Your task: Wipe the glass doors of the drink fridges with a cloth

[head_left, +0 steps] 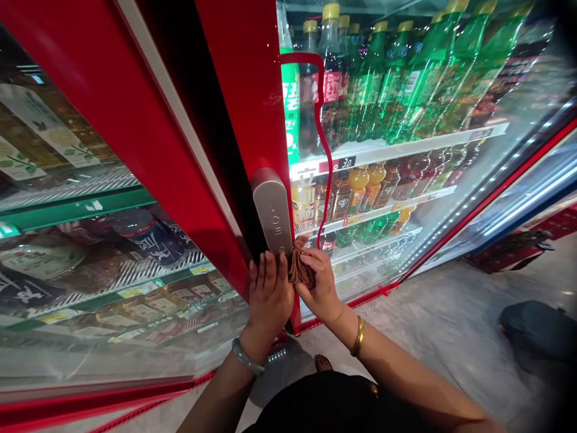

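Observation:
A bunched brown cloth (301,267) is gripped in my right hand (321,281), pressed beside the lower end of a grey door handle (271,210). My left hand (269,291) lies flat with fingers stretched upward against the handle's lower part and the dark gap next to it. The handle is mounted on the red frame (243,78) of a glass-door drinks cooler. Part of the cloth is hidden behind my right fingers.
Behind the right glass, green bottles (367,84) stand on lit shelves, with orange drinks (359,183) below. A second cooler (148,138) with bottles fills the left. Grey floor (433,313) and a dark rounded object (536,331) lie at right.

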Tool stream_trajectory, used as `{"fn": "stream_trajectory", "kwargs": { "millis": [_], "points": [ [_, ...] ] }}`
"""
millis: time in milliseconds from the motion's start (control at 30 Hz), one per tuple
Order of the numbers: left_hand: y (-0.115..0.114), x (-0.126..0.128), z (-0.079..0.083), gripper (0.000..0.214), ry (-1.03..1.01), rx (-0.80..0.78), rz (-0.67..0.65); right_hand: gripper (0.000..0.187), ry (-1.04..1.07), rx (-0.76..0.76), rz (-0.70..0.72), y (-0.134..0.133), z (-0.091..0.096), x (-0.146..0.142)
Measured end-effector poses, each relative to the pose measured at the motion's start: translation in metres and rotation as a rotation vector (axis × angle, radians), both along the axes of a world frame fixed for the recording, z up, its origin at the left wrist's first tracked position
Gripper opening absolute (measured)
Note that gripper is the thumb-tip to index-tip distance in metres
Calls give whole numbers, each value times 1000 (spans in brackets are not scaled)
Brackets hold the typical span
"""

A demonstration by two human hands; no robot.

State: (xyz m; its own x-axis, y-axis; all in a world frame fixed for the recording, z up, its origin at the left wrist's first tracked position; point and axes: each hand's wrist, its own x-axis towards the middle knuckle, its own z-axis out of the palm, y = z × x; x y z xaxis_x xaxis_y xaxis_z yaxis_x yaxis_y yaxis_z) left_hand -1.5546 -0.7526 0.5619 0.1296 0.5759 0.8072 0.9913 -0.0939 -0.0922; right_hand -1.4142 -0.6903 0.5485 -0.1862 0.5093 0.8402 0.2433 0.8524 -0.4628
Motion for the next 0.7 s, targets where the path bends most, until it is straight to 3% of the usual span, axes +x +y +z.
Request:
{"fn": "stream_trajectory", "kwargs": {
  "millis": [233, 300, 433, 500, 700],
  "points": [
    [-2, 3, -7, 92, 8, -21, 13, 55, -5, 5, -52, 0, -14, -5],
    [-1, 3, 0, 93, -2, -15, 10, 54, 7, 12, -59, -1, -1, -4],
    [4, 3, 26, 94, -40, 50, -14, 52, 45, 88, -48, 2, 44, -2],
    [5, 4, 34, 93, -65, 74, -24, 52, 63, 116, -44, 2, 56, -2],
    [-7, 9, 20, 89, -38, -15, -39, 52, 71, 47, -33, -6, 33, -5]
  ]
}}
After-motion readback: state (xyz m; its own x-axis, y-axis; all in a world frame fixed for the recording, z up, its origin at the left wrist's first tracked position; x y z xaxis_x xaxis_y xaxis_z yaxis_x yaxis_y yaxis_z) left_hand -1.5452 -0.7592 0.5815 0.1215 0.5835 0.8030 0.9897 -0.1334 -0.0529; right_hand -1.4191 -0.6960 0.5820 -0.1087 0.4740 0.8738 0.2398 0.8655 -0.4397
